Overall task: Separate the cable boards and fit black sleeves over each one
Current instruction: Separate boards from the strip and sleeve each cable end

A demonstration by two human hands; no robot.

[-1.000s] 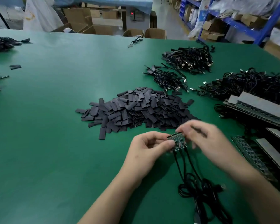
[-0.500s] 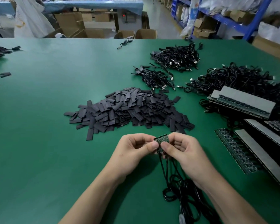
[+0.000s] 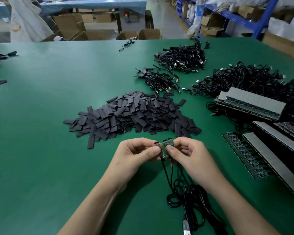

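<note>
Flat green cable boards [image 3: 167, 143] now apart

Factory floor: shelving [image 3: 241, 16], cartons [image 3: 68, 24].

Green table [image 3: 41, 150] all round, with a heap of matte black sleeves [image 3: 134, 114] in the middle. Black cables [image 3: 187, 197] near; grey-backed board strips [image 3: 251, 102] on the right.
</note>
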